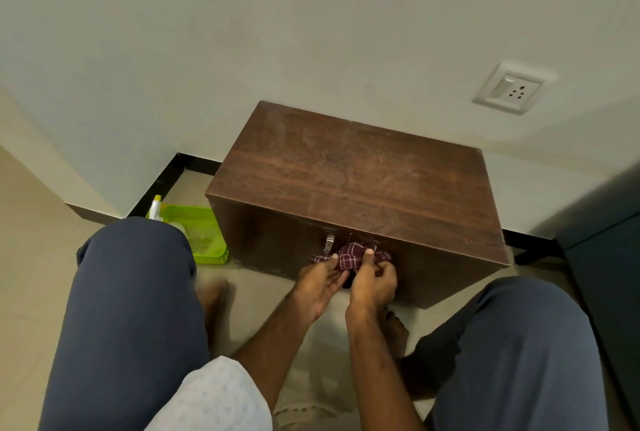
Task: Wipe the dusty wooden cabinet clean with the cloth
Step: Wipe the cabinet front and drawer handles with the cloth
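Cabinet point(353, 181): low, dark wood, standing on the floor point(31, 257) with its back edge against the wall point(311, 32). Head view, the only one. The top shows pale dusty streaks across most of its surface, so the wiping appears barely begun there. Cloth point(349, 255): dark red check, bunched, held against the cabinet's front face just under the front edge of the top, about midway along it and just right of a small metal handle point(329, 243). It is probably held there either to gather it into a pad or to start on the front. Left hand point(318, 283): palm turned inward, thumb tip pressed on the cloth's left part, fingers curled beneath, pinching the fabric. Right hand point(374, 283): close beside the left, thumb on top of the cloth, fingers curled under and gripping it. Both forearms reach forward from between the raised knees, wrists nearly level; the person appears to squat facing the cabinet's front. Green basket point(211, 259): on the floor at the cabinet's left front corner, with a spray bottle point(156, 208) at its near side. Wall socket point(512, 89): above the cabinet's right back corner.
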